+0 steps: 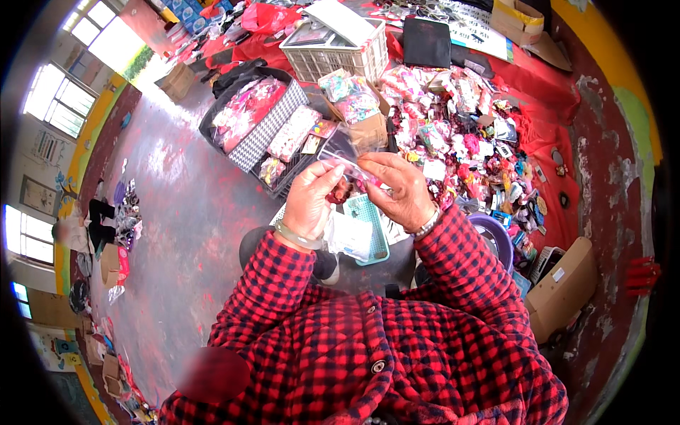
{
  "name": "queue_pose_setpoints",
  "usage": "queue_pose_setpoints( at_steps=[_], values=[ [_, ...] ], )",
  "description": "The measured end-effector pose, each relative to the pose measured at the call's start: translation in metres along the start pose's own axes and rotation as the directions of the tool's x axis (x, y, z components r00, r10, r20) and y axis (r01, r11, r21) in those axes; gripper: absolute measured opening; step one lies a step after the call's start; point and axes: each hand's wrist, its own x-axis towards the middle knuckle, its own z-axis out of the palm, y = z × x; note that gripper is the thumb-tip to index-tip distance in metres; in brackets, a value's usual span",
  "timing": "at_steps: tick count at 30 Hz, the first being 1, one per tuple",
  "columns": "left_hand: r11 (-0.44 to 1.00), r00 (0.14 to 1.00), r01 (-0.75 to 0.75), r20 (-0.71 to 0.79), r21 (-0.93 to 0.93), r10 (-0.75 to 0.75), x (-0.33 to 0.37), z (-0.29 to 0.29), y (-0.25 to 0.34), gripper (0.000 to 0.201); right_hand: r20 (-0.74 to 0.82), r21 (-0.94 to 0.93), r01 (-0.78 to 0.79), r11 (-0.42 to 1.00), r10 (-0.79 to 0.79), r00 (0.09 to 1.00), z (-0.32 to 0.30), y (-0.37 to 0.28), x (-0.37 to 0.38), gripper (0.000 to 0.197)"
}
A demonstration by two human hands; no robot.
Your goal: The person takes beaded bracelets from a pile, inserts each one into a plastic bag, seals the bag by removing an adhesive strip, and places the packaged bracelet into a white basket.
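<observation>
Both hands are raised at the middle of the view, close together. Between thumb and fingers, my left hand [309,202] pinches the near edge of a small clear plastic bag [338,147]. My right hand [400,190] grips the same bag from the other side, fingers bent. Something dark red and frilly [341,191] shows just below the fingers; whether it is inside the bag I cannot tell. Under the hands is a light teal plastic basket [383,249], with white plastic packaging [348,236] lying over its left part.
Ahead stand a houndstooth-patterned box [263,134] of packaged goods and a cream crate [333,60]. A large heap of small packaged accessories [453,134] covers red cloth at the right. Nearer are a purple basin [501,241] and a cardboard box [563,287]. Grey floor [184,234] extends left.
</observation>
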Motion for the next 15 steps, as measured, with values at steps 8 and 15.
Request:
queue_pose_setpoints(
  at_steps=[8,15],
  values=[
    [0.893,0.986,-0.163,0.096,0.42,0.135,-0.001,-0.01,-0.011,0.008,0.052,0.057,-0.221,0.974,0.218,0.974,0.006,0.009,-0.008,0.021],
    [0.716,0.945,-0.326,0.197,0.617,0.261,-0.001,-0.009,-0.017,0.009,0.095,-0.065,-0.12,0.991,0.126,0.987,0.006,0.004,-0.007,0.013]
  ],
)
